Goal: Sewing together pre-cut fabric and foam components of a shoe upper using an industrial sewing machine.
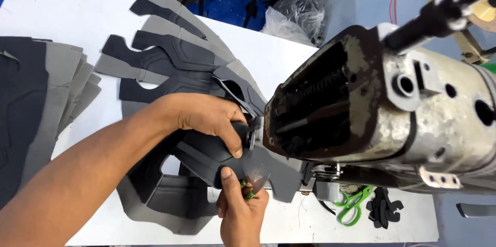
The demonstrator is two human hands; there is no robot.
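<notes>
Shoe upper (206,156), dark grey, sits on the white table (289,61) right by the sewing machine (382,107); my left hand (206,118) clamps it down, my right hand (240,205) pinches green-handled snips (248,187) at its edge.

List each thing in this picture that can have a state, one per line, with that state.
Left hand: gripping the dark shoe upper at the machine.
Right hand: closed on a small green-handled snip.
Sewing machine: worn, face cover off.
Green scissors: lying flat on the table.
Cut pieces: fanned out flat.
</notes>
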